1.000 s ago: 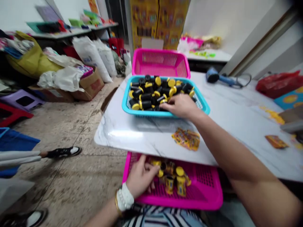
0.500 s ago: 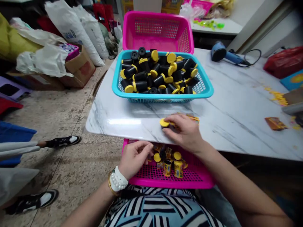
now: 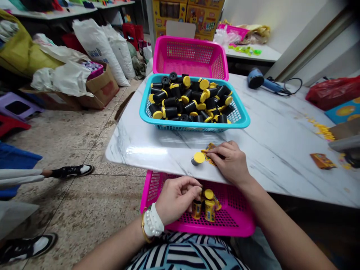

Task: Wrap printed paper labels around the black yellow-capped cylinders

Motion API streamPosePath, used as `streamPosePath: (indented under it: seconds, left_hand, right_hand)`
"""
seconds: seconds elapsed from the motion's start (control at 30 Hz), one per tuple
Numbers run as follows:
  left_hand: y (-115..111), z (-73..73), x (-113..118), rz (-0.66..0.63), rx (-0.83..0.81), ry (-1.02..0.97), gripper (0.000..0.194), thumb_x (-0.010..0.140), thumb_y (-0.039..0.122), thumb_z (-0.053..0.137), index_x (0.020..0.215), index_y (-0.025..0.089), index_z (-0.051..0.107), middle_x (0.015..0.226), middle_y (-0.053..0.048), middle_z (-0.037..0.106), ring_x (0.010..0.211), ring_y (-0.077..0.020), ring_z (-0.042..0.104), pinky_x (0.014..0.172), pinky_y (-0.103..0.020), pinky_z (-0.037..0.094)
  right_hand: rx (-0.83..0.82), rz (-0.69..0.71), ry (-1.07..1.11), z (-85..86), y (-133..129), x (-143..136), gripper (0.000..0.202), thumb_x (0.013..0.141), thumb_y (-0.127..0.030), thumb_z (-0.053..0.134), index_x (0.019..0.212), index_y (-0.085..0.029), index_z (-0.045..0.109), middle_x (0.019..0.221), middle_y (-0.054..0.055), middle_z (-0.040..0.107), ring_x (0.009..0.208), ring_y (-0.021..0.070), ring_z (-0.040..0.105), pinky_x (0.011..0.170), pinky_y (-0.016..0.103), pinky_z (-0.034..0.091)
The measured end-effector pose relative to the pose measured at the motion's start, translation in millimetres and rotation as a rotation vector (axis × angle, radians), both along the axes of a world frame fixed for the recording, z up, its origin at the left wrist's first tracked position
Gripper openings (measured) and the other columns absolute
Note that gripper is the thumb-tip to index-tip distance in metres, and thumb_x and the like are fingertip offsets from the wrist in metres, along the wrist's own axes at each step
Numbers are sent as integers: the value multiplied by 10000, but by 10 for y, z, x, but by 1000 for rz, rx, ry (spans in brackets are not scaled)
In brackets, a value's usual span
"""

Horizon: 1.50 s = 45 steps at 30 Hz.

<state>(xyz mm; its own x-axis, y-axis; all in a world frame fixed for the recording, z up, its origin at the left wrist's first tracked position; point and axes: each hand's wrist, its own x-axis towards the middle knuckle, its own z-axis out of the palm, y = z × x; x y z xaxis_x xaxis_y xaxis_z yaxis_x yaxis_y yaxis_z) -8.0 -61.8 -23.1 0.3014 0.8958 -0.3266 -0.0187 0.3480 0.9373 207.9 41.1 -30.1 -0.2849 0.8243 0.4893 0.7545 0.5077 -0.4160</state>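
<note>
My right hand [image 3: 232, 161] rests on the table, thumb and forefinger pinched at the edge of a small pile of yellow printed labels [image 3: 209, 152]. Just left of these labels a black canister with a yellow lid [image 3: 198, 158] stands upright on the table. My left hand [image 3: 178, 197] is over the near pink basket [image 3: 230, 225], its fingers curled together; what they hold, if anything, is hidden. In that basket, beside the fingers, are several canisters wrapped in yellow labels [image 3: 209, 210], some standing and one tilted.
A turquoise basket [image 3: 180, 127] heaped with black, yellow-lidded canisters stands on the marble-patterned table [image 3: 135, 144]. Behind it is another pink basket [image 3: 191, 69]. A blue heat gun [image 3: 264, 80] with a cord lies at the right. A person's shoe [image 3: 80, 170] shows at the left.
My right hand has let go of the canister, leaving it standing, and moved right to the labels. My left hand has shifted right over the near basket. The camera view has tilted up.
</note>
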Motion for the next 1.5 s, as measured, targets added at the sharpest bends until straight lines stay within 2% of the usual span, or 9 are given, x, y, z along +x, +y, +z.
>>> streamPosePath:
  seconds: [0.17, 0.33, 0.47, 0.6, 0.7, 0.8, 1.03, 1.23, 1.5]
  left_hand:
    - [-42, 6, 3, 79, -42, -82, 303, 855, 404, 690, 970, 124, 698, 751, -43, 712, 425, -58, 531, 431, -182, 407]
    - [-123, -18, 10, 109, -50, -159, 306, 760, 341, 801, 967, 132, 716, 775, -30, 709, 537, -73, 567, 542, -204, 462]
    - [-113, -33, -68, 1, -177, -193, 227, 801, 364, 750, 768, 158, 661, 518, 49, 570, 416, -58, 454, 446, -179, 358]
    - [-71, -21, -164, -162, -233, -152, 234, 803, 369, 726, 704, 172, 645, 475, 63, 513, 395, -57, 403, 408, -175, 280]
    - [-45, -9, -173, -202, -149, -131, 186, 785, 304, 716, 680, 164, 653, 522, 57, 516, 462, -55, 412, 449, -172, 303]
    - [-28, -2, -166, -186, -68, -117, 170, 772, 284, 720, 685, 153, 657, 587, 37, 565, 524, -60, 441, 493, -173, 334]
    - [-165, 79, -211, 173, -45, -38, 277, 830, 398, 698, 729, 178, 564, 525, 74, 479, 428, -48, 393, 417, -162, 284]
    - [-356, 108, -213, 265, -60, -43, 295, 838, 419, 720, 730, 147, 675, 486, 56, 494, 403, -54, 395, 404, -179, 289]
    - [-324, -18, -212, 411, -82, -118, 290, 773, 411, 812, 759, 134, 728, 539, 39, 548, 433, -50, 418, 416, -179, 298]
  right_hand:
    - [143, -53, 129, 187, -360, 29, 82, 872, -257, 758, 917, -279, 824, 823, 45, 716, 797, 213, 627, 761, 397, 542]
    - [12, 43, 248, 218, -1024, -174, 199, 851, -153, 758, 981, -295, 806, 866, 33, 682, 765, 174, 669, 695, 319, 586]
    - [-313, 29, 432, 126, -1250, -268, 167, 875, -220, 740, 1037, -249, 770, 955, 63, 745, 803, 176, 721, 687, 287, 611]
    - [-806, 28, 660, 130, -1146, -211, 321, 944, -407, 654, 1173, -195, 729, 959, 84, 786, 680, 146, 713, 602, 256, 601]
    - [-1011, 146, 624, 174, -1048, -214, 326, 910, -448, 687, 1082, -181, 762, 940, 76, 793, 759, 163, 723, 666, 263, 602]
    - [-1092, 199, 533, 183, -1040, -268, 281, 892, -444, 706, 852, -168, 749, 737, 28, 737, 630, 131, 651, 568, 223, 538]
    - [-860, -22, 596, 89, -1186, -403, 399, 902, -488, 682, 665, -168, 662, 477, -27, 565, 403, 85, 475, 398, 196, 377]
    - [-526, -62, 574, 74, -1224, -520, 251, 920, -353, 682, 732, -196, 736, 524, -24, 598, 446, 104, 514, 430, 213, 419]
    - [-335, 8, 512, 54, -1252, -572, 147, 920, -235, 687, 784, -233, 740, 636, -12, 649, 528, 126, 570, 521, 246, 474]
